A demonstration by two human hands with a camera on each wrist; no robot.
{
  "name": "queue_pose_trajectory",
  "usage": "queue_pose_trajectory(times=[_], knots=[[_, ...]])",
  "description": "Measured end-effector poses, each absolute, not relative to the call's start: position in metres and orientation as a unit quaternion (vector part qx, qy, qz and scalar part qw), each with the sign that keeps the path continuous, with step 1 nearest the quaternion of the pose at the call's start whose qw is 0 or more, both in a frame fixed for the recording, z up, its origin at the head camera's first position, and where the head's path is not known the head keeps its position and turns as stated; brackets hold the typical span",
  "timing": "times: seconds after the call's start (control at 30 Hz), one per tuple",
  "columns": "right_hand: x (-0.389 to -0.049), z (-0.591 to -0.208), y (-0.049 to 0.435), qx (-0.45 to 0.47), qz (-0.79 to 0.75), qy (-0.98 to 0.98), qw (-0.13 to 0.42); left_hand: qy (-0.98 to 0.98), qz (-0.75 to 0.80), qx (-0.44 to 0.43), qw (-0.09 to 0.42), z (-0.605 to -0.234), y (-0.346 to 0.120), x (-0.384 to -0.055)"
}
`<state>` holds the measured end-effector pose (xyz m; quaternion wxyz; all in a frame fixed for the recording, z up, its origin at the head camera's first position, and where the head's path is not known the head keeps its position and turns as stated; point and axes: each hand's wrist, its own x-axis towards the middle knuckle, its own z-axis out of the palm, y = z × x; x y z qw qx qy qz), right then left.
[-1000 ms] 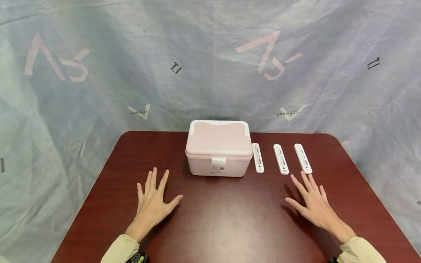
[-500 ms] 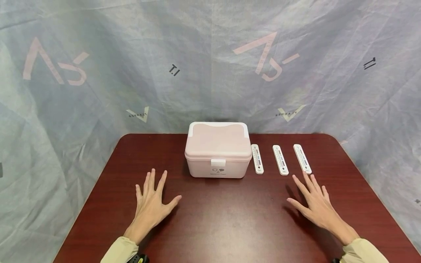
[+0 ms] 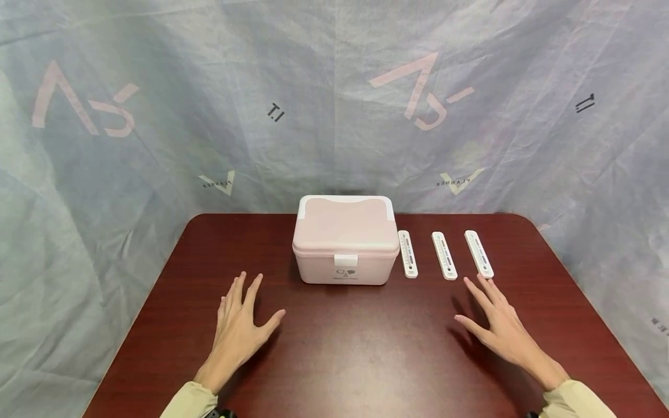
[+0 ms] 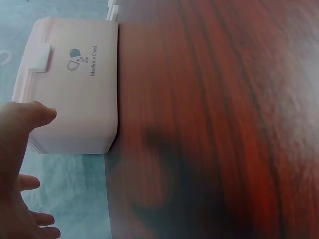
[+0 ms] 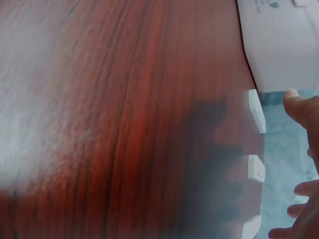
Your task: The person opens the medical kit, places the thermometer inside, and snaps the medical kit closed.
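At the far middle of a dark red worktop (image 3: 334, 348), a pink lidded box (image 3: 346, 226) sits with its white latch (image 3: 346, 260) toward the person, probably turned so the clasp is easy to reach. The head view shows, to its right, a left thermometer (image 3: 407, 254) just beside the box, then a middle thermometer (image 3: 444, 255) and a right thermometer (image 3: 479, 254), spaced apparently to keep each one separate, scales up. Nearer, the left hand (image 3: 235, 328), fingers (image 3: 253, 292) spread, holds nothing, apart from the box. The right hand (image 3: 500, 330), also spread and gripping nothing, has fingertips (image 3: 467, 281) close to the right thermometer's near end; whether they touch cannot be told.

Seen from the left wrist, the box's front reads "Medicine Chest"; a dark shadow (image 4: 174, 189) on the wood suggests that hand is held raised.

Viewed from the right wrist, three white thermometer ends line up toward the worktop's far edge, seemingly set in one deliberate row, while a second shadow (image 5: 202, 154) hints at another raised hand.
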<state>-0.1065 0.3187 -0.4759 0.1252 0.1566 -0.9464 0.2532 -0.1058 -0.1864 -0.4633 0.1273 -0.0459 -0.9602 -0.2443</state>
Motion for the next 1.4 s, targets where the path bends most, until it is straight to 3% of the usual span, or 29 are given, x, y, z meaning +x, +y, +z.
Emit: queue_pose_trajectory(times=[0.27,0.63,1.4], knots=[[-0.108,-0.469,0.312,0.138,0.295,-0.937,0.123,-0.943,-0.295,-0.045,0.145,-0.462,-0.18,-0.108],[-0.112,-0.459,0.3,0.186,0.306,-0.912,0.202,-0.911,-0.384,-0.05,0.141,-0.458,-0.169,-0.11],[-0.121,-0.438,0.278,0.22,0.316,-0.895,0.225,-0.866,-0.483,-0.059,0.119,-0.45,-0.146,-0.119]])
